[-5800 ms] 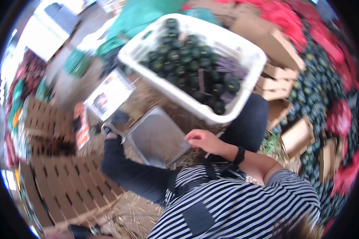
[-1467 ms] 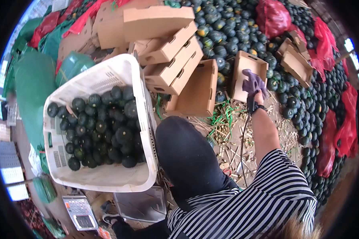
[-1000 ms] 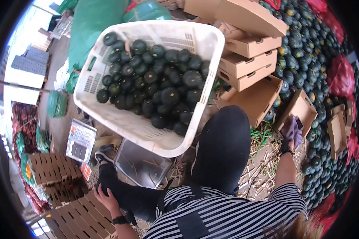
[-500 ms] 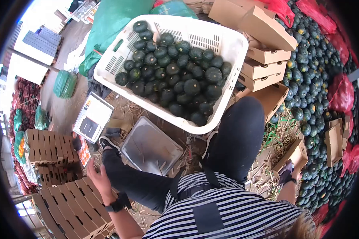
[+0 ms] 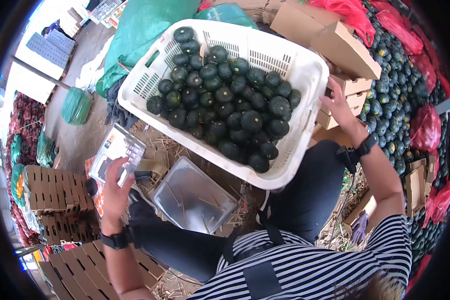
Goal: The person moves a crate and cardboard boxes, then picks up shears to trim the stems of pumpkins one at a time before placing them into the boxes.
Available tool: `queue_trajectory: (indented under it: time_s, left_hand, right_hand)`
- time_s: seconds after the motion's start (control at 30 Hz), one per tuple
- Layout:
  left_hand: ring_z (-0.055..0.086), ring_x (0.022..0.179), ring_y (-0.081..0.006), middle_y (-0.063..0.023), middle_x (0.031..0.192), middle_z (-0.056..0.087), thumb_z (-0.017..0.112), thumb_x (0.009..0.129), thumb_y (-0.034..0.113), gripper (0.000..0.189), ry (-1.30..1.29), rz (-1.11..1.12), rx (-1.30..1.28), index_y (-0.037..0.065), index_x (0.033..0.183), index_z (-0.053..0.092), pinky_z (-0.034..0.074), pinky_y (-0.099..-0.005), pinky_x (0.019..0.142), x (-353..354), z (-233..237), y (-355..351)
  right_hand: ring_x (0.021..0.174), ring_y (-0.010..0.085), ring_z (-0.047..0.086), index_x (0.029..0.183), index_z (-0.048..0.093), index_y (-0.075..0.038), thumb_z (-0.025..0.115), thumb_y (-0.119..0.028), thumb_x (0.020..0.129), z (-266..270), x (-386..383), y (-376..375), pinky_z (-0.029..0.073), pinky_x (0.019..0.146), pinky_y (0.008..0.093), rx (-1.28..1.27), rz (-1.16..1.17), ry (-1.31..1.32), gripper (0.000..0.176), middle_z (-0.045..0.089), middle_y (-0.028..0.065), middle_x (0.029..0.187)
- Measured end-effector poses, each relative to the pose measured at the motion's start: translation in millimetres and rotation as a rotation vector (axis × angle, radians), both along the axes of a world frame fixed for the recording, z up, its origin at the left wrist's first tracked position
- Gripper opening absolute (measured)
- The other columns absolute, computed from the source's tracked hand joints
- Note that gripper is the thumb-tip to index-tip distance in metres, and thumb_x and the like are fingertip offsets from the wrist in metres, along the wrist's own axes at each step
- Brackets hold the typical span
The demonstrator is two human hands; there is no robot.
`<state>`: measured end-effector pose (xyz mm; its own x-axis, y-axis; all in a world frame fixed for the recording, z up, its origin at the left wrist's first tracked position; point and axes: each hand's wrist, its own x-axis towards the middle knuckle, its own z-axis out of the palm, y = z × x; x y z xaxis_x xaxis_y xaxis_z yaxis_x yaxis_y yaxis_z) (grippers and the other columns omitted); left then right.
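Note:
A big white plastic crate (image 5: pixel 140 107) holds many small dark green pumpkins (image 5: pixel 225 95). My right hand (image 5: pixel 341 107) is raised at the crate's right rim, thumb and fingers apart and nothing in them. My left hand (image 5: pixel 116 187) is at the near edge of a white scale display unit (image 5: pixel 117 150) with a keypad, its fingers apart and overlapping the unit in this view. Between my feet and the crate is a square metal pan (image 5: pixel 192 197) with bits of straw on it.
Open cardboard boxes (image 5: pixel 347 47) are stacked right of the crate, beside a large heap of pumpkins (image 5: pixel 385 115) with red bags (image 5: pixel 427 127). Flat-stacked cartons (image 5: pixel 85 267) stand at the lower left. A purplish glove (image 5: pixel 360 227) lies by a small box at right.
My right hand has come up from the small box at lower right to the crate's rim. My left hand has moved up to the display unit. The view has shifted slightly.

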<state>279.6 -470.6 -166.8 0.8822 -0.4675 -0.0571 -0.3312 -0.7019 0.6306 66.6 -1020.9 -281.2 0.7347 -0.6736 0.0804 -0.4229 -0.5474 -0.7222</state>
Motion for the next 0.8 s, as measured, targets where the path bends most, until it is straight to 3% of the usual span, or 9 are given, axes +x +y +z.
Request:
queue_trajectory:
  time_s: [0.07,0.17,0.43,0.5,0.53,0.6,0.63,0.77,0.8]
  left_hand:
    - [0.047,0.115,-0.0279,-0.0127,0.120,0.052,0.061,0.080,0.007,0.039,0.009,-0.130,0.044,0.006,0.118,0.053,0.036,-0.0351,0.098,51,-2,-4]
    - [0.045,0.121,-0.0310,-0.0167,0.125,0.050,0.063,0.083,0.014,0.045,0.009,-0.157,0.190,0.005,0.125,0.049,0.034,-0.0361,0.102,130,-8,-23]
    - [0.047,0.119,-0.0353,-0.0228,0.132,0.044,0.059,0.086,0.031,0.055,-0.114,0.014,0.300,-0.001,0.128,0.045,0.039,-0.0363,0.098,395,-120,-102]
    - [0.055,0.108,-0.0381,-0.0240,0.125,0.052,0.059,0.084,0.036,0.053,0.475,-0.050,0.020,-0.002,0.120,0.052,0.045,-0.0401,0.091,412,-113,-147]
    - [0.055,0.108,-0.0381,-0.0240,0.125,0.052,0.059,0.084,0.036,0.053,0.486,-0.061,0.031,-0.002,0.120,0.052,0.045,-0.0401,0.091,427,-117,-156]
    - [0.060,0.097,-0.0400,-0.0255,0.110,0.060,0.057,0.083,0.043,0.053,-0.357,-0.560,0.776,-0.002,0.110,0.057,0.048,-0.0447,0.082,460,-147,-181]
    - [0.060,0.095,-0.0401,-0.0273,0.098,0.063,0.055,0.082,0.050,0.057,-0.168,-0.205,0.625,-0.003,0.104,0.060,0.047,-0.0459,0.082,461,-151,-190]
    - [0.061,0.094,-0.0395,-0.0267,0.094,0.063,0.050,0.080,0.061,0.066,-0.147,0.008,0.792,-0.002,0.091,0.067,0.048,-0.0465,0.080,457,-153,-206]
    - [0.060,0.095,-0.0409,-0.0280,0.096,0.063,0.051,0.080,0.058,0.064,-0.087,0.103,0.752,-0.002,0.095,0.065,0.047,-0.0474,0.081,431,-119,-228]
  right_hand:
    - [0.126,0.0268,0.038,0.146,0.013,-0.006,0.059,-0.017,0.085,17,37,30,0.033,0.104,0.0362,0.560,-0.165,-0.062,0.078,0.034,0.0195,0.140]
    - [0.124,0.0257,0.039,0.145,0.016,-0.009,0.051,-0.003,0.085,-6,62,33,0.033,0.103,0.0334,0.731,-0.324,-0.296,0.070,0.036,0.0167,0.137]
    - [0.130,0.0247,0.034,0.144,0.024,-0.014,0.041,0.011,0.074,-20,62,31,0.028,0.107,0.0319,0.379,-0.436,-0.096,0.076,0.032,0.0132,0.143]
    - [0.131,0.0264,0.035,0.144,0.024,-0.015,0.041,0.010,0.075,-27,59,28,0.028,0.107,0.0323,0.106,-0.420,0.069,0.076,0.034,0.0140,0.142]
    - [0.130,0.0289,0.036,0.143,0.027,-0.016,0.043,0.008,0.075,-25,62,29,0.029,0.106,0.0335,0.029,-0.415,0.127,0.074,0.035,0.0153,0.142]
    - [0.121,0.0307,0.043,0.143,0.029,-0.017,0.050,0.003,0.078,-11,72,36,0.035,0.102,0.0347,0.014,-0.470,0.331,0.071,0.036,0.0149,0.140]
    - [0.116,0.0304,0.047,0.142,0.030,-0.019,0.052,-0.001,0.080,-11,71,36,0.037,0.100,0.0345,-0.014,-0.484,0.425,0.069,0.038,0.0143,0.138]
    - [0.097,0.0285,0.056,0.137,0.037,-0.027,0.055,-0.019,0.084,-39,56,35,0.051,0.078,0.0393,-0.426,-0.361,0.857,0.056,0.046,0.0127,0.121]
    - [0.086,0.0314,0.059,0.133,0.041,-0.032,0.056,-0.019,0.084,3,86,44,0.053,0.068,0.0433,-0.086,-0.595,0.773,0.053,0.048,0.0125,0.113]
